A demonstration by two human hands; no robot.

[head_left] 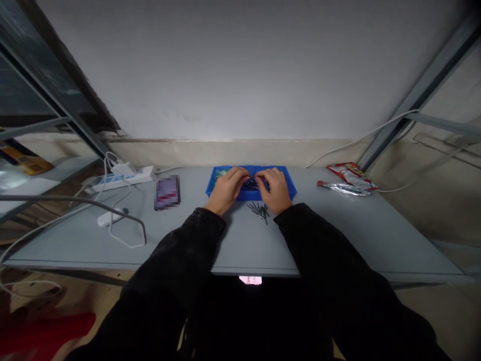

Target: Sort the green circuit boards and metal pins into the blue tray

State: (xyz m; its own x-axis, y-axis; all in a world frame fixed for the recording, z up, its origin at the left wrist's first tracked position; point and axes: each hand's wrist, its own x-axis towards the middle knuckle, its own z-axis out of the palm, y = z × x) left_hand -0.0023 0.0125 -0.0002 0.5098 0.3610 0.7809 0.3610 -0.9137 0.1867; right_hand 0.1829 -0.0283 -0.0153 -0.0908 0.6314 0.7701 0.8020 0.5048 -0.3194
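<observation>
Both hands are over a blue divided tray [242, 197] at the back of the grey table. My left hand [227, 187] is closed, thumb and fingertips together above the tray's middle section. My right hand [276, 189] is closed the same way just to the right, its fingertips close to the left ones. Whatever they pinch is too small to make out. Dark, thin screw-like pieces [249, 184] fill the middle section beneath the fingers. In front of the tray, a loose pile of similar dark thin pieces [260, 209] lies on the table by my right wrist.
To the left lie a phone-like object [167, 192] with a blurred face, a white power strip [124, 178] with cables and a white plug-like piece [110, 217]. On the right are a red packet [353, 174] and a silver pouch [347, 189]. Metal frame posts stand at both sides.
</observation>
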